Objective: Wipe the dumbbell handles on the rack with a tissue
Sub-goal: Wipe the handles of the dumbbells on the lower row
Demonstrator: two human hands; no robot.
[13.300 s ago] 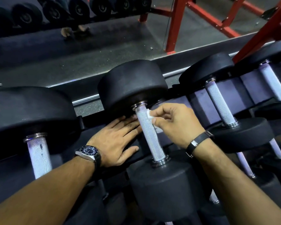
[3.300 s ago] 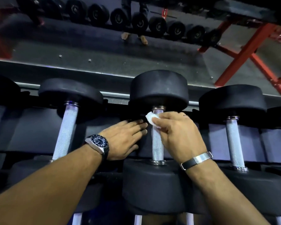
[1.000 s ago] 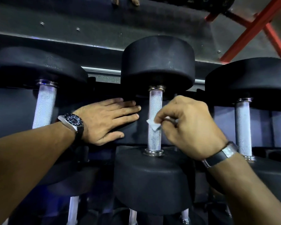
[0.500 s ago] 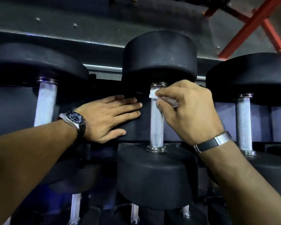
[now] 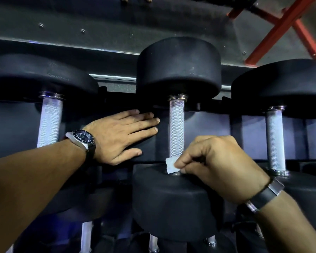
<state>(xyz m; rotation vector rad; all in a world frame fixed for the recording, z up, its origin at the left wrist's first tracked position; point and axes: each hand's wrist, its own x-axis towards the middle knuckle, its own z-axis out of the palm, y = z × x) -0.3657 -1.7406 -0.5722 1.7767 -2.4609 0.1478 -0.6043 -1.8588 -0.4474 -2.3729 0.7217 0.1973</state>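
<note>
Pinching a small white tissue (image 5: pixel 171 164), the right hand (image 5: pixel 217 167) rubs the bottom of the middle dumbbell handle (image 5: pixel 176 128), just above its lower weight; the left hand (image 5: pixel 117 136) lies flat, fingers straight together, likely steadying against the rack (image 5: pixel 208 136)

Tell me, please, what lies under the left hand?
The left hand rests flat on a dark rack panel beside the middle handle. The patch beneath its palm is covered.
</note>
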